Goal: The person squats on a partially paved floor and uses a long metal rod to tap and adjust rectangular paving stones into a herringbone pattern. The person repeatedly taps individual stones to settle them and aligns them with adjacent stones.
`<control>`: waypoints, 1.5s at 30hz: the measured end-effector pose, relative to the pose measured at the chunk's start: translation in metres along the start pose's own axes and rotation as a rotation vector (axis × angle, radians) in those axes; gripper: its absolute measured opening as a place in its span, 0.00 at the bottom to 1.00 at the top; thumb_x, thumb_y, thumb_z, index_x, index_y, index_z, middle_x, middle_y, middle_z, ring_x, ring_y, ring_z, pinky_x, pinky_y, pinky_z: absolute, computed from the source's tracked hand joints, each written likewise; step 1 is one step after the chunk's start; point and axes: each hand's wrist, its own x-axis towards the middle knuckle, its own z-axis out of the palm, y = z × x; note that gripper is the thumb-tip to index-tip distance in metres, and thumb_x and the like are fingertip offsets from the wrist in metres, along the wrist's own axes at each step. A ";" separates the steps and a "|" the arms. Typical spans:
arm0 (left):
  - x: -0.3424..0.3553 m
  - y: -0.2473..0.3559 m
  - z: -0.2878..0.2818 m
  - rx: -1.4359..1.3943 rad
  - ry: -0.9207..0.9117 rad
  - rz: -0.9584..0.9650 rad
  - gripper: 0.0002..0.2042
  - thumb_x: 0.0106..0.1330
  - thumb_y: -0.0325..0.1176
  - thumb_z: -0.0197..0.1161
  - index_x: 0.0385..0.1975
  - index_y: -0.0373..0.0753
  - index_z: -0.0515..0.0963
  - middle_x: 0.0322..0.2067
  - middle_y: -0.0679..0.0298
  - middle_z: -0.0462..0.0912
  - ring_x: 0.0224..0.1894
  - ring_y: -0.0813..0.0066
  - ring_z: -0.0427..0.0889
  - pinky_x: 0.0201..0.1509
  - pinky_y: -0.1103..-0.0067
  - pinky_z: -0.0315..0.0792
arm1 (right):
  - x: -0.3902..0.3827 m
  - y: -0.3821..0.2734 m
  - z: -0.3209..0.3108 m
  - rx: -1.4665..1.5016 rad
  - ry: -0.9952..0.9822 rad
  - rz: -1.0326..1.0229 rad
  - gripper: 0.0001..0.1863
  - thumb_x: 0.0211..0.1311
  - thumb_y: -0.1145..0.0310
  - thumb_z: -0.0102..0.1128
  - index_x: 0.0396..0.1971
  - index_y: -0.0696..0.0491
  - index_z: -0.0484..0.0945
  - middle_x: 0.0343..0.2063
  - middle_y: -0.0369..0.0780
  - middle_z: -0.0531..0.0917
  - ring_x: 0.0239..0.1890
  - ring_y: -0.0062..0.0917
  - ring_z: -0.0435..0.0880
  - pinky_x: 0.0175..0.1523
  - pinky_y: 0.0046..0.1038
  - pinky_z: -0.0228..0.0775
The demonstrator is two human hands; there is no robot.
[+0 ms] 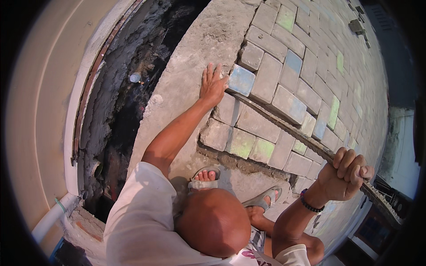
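My right hand (348, 174) is closed around a long ribbed metal bar (284, 126), a dark beaded bracelet at its wrist. The bar slants across the paving, and its far end sits by the lower edge of a blue-painted paving block (242, 80). This block stands a little above the ones nearer me, beside a gap. Fingers outstretched, my left hand (213, 86) rests on the concrete strip (202, 48), its thumb side close to the block's left corner. Whether the thumb touches the block or the bar tip, I cannot tell.
Interlocking grey paving blocks (268, 77), some painted blue or green, spread to the right. An open drain (128, 115) with dark muck and a plastic cup (135, 77) runs along the wall (40, 111) at left. My sandalled feet (206, 175) stand near the pavers' broken edge.
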 end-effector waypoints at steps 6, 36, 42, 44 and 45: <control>0.004 0.006 0.001 -0.036 0.035 -0.073 0.16 0.64 0.35 0.57 0.52 0.48 0.76 0.67 0.56 0.53 0.70 0.51 0.42 0.71 0.58 0.38 | -0.114 -0.040 -0.029 -0.232 0.286 0.116 0.07 0.56 0.75 0.51 0.23 0.46 0.65 0.12 0.29 0.57 0.18 0.17 0.59 0.37 0.27 0.61; 0.031 0.017 -0.011 -0.086 -0.006 -0.072 0.27 0.55 0.35 0.63 0.57 0.40 0.68 0.65 0.48 0.52 0.69 0.43 0.42 0.69 0.52 0.37 | -0.081 -0.025 0.002 -0.265 0.254 0.167 0.03 0.62 0.72 0.53 0.30 0.46 0.71 0.14 0.28 0.58 0.21 0.19 0.60 0.43 0.32 0.61; 0.063 0.059 0.013 0.048 0.096 0.137 0.29 0.61 0.40 0.53 0.64 0.41 0.59 0.65 0.49 0.53 0.66 0.38 0.46 0.68 0.50 0.39 | -0.016 -0.080 -0.001 -0.137 0.165 0.097 0.07 0.64 0.76 0.51 0.27 0.48 0.73 0.13 0.29 0.57 0.17 0.17 0.57 0.35 0.26 0.58; 0.065 0.056 0.031 0.140 0.110 0.222 0.28 0.64 0.44 0.50 0.64 0.43 0.58 0.66 0.52 0.54 0.66 0.39 0.47 0.69 0.50 0.39 | -0.007 -0.101 0.001 -0.123 0.178 0.084 0.07 0.63 0.77 0.51 0.27 0.49 0.73 0.12 0.29 0.58 0.16 0.17 0.57 0.32 0.25 0.57; 0.064 0.052 0.038 0.191 0.116 0.259 0.28 0.66 0.46 0.48 0.65 0.44 0.58 0.66 0.54 0.54 0.66 0.40 0.48 0.69 0.50 0.39 | -0.002 -0.106 -0.002 -0.110 0.184 0.082 0.07 0.63 0.77 0.51 0.27 0.50 0.72 0.12 0.29 0.59 0.16 0.17 0.57 0.31 0.24 0.56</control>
